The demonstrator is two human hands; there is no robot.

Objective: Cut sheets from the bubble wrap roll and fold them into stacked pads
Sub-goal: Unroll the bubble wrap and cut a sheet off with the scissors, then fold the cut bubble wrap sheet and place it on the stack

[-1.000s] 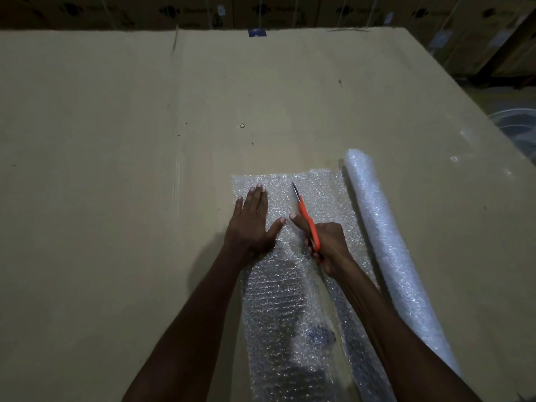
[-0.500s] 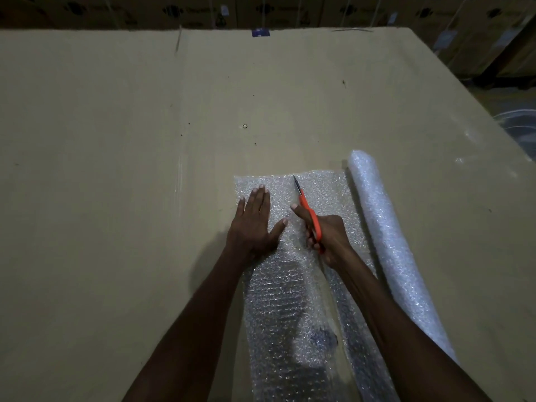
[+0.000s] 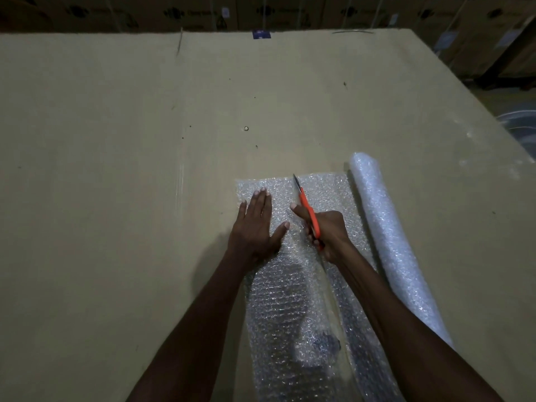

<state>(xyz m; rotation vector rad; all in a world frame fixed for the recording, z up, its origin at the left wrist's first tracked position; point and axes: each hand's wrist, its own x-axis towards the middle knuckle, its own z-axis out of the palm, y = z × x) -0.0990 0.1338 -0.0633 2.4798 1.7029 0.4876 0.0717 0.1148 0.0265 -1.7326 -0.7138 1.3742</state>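
A bubble wrap roll [image 3: 385,227] lies on the cardboard-covered table [image 3: 116,169], with an unrolled sheet [image 3: 290,314] spread to its left. My left hand [image 3: 256,224] presses flat on the sheet's left part, fingers straight. My right hand [image 3: 326,233] grips orange-handled scissors [image 3: 307,208]. Their blade tip points away from me and lies at the sheet's far edge. A cut line runs up the sheet from near me to the scissors.
Bare cardboard surface stretches wide to the left and beyond the sheet. A small pale speck [image 3: 246,128] lies on it. Stacked cartons [image 3: 261,10] line the far side. A clear plastic object [image 3: 519,132] sits past the table's right edge.
The right hand has pushed the scissors farther away along the sheet, so the tip now reaches the far edge. The left hand has stayed pressed on the sheet.
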